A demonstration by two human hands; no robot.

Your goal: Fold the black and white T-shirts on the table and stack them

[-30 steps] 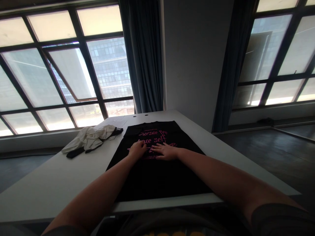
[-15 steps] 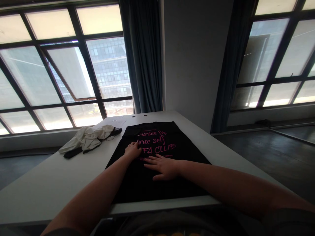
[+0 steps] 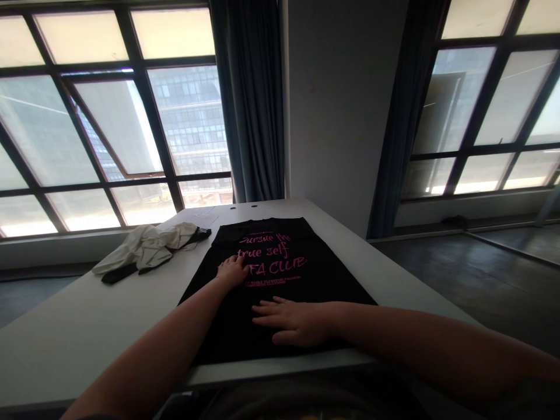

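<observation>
A black garment [image 3: 236,326] with pink lettering lies spread flat on the white table, its lower edge close to the table's near edge. It looks like a T-shirt, folded narrow, though its sleeves do not show. My left hand [image 3: 233,272] rests on it, fingers apart, covering the left end of the lettering. Lower down and to the right, my right hand [image 3: 294,322] lies flat on the plain black cloth with its fingers spread. Neither hand holds anything.
A crumpled white and black garment [image 3: 151,248] lies on the left of the white table [image 3: 109,332]. Two small dark round spots sit at the table's far end. Beyond stand a grey pillar [image 3: 332,116], dark blue curtains [image 3: 251,116] and large windows.
My right hand has slid down the cloth towards the near edge, uncovering the small pink lines of print. My left hand stays at the lettering. The view has shifted slightly to the right.
</observation>
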